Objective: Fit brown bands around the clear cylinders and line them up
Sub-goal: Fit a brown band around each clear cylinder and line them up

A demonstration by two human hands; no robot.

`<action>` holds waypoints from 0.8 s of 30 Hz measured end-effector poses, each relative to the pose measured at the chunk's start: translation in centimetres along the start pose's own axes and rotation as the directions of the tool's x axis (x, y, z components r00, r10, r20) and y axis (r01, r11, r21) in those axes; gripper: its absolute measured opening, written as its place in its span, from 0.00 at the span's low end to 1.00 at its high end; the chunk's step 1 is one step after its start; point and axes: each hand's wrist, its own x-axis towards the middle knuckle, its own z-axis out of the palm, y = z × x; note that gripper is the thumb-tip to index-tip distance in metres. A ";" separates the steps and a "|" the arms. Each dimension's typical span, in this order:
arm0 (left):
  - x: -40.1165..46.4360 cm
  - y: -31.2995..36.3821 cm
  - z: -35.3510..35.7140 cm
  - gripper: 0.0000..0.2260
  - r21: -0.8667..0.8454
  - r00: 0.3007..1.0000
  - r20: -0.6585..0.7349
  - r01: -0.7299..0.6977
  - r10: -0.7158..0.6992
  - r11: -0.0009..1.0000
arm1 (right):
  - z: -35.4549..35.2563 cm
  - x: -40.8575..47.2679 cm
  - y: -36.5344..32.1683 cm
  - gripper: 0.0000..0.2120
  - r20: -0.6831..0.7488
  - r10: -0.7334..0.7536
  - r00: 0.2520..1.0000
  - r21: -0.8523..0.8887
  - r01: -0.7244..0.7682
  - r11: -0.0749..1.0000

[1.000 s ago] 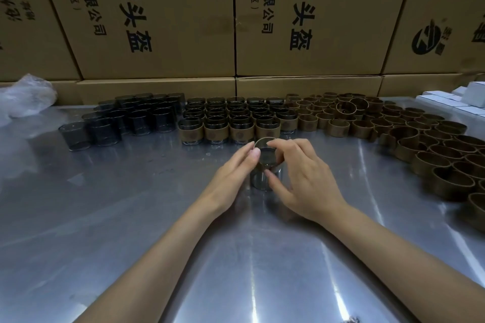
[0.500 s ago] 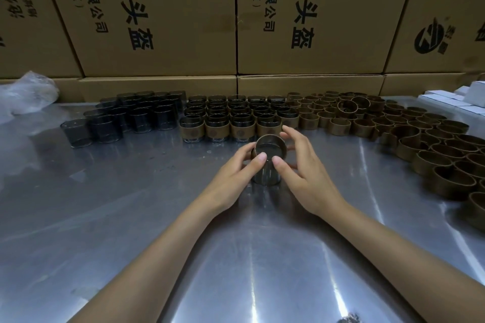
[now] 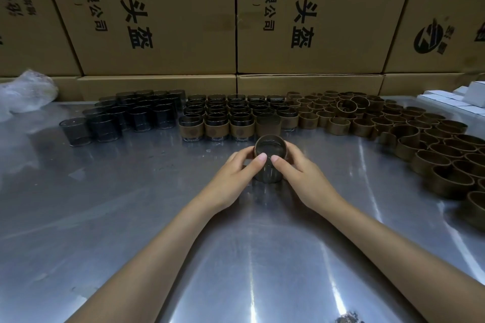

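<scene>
A wall of printed cardboard cartons (image 3: 162, 16) backs the steel worktop (image 3: 131, 217), and across its far edge the job reads left to right like a tally — a cluster of bare clear cylinders (image 3: 136, 115) still waiting, a tidy block of banded cylinders (image 3: 228, 120) in rows at the middle, and a wide spread of loose brown bands (image 3: 393, 126) curving round to the right. By that count a fair share is done, though plenty of bare cups and far more bands remain, so I would judge the work somewhere around the middle. Just in front of the finished block, the cylinder in hand (image 3: 269, 165) stands upright on the worktop, its long axis vertical and its open mouth facing up toward the camera. A brown band (image 3: 270, 142) sits round its top rim, not yet pushed down to the middle as on the finished ones. The left hand (image 3: 236, 173) and the right hand (image 3: 301, 173) cup it from either side, fingers curled round the band with both thumbs pressed on its near edge — clamped on it, ready to work it downward.
</scene>
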 end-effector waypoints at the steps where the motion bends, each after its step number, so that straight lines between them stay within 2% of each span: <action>1: 0.0 0.0 0.0 0.21 0.020 1.000 -0.003 0.003 -0.003 1.000 | 0.1 0.0 0.0 0.19 0.026 0.031 0.999 0.053 -0.033 0.998; 4: 0.0 0.3 0.0 0.24 0.008 1.000 0.004 0.022 -0.022 1.000 | 0.1 0.2 -0.1 0.11 0.066 0.036 0.997 0.108 -0.043 0.993; 6: 0.0 0.6 0.2 0.27 -0.030 0.999 0.037 0.029 -0.028 0.999 | 0.2 0.2 -0.3 0.18 0.102 0.025 0.994 0.115 -0.037 0.993; 9: -0.1 1.1 1.1 0.26 -0.071 0.996 0.028 0.081 -0.079 0.994 | 0.4 0.1 -0.6 0.28 0.127 0.104 0.986 0.111 -0.118 0.987; 12: -0.2 1.6 2.4 0.31 -0.115 0.993 -0.047 0.098 -0.104 0.989 | 0.4 -0.1 -0.9 0.30 0.116 0.163 0.980 0.135 -0.178 0.975; 13: -0.3 1.8 2.7 0.30 -0.131 0.992 -0.070 0.097 -0.106 0.987 | 0.4 -0.1 -0.9 0.30 0.099 0.173 0.980 0.148 -0.187 0.971; 16: -0.7 2.6 3.7 0.17 -0.195 0.984 -0.099 0.124 -0.145 0.973 | 0.5 -0.3 -1.0 0.29 0.060 0.217 0.974 0.221 -0.225 0.949; 17: -0.8 2.9 4.1 0.16 -0.239 0.984 -0.100 0.123 -0.151 0.963 | 0.6 -0.3 -1.2 0.30 0.065 0.228 0.972 0.263 -0.237 0.935; 20: -1.1 3.6 4.7 0.23 -0.351 0.986 -0.119 0.072 -0.121 0.934 | 1.2 -0.4 -1.8 0.30 0.082 0.210 0.974 0.393 -0.225 0.891; 24: -1.3 3.6 4.5 0.29 -0.399 0.987 -0.040 0.126 -0.154 0.908 | 1.0 -0.7 -1.6 0.30 0.067 0.204 0.977 0.429 -0.213 0.878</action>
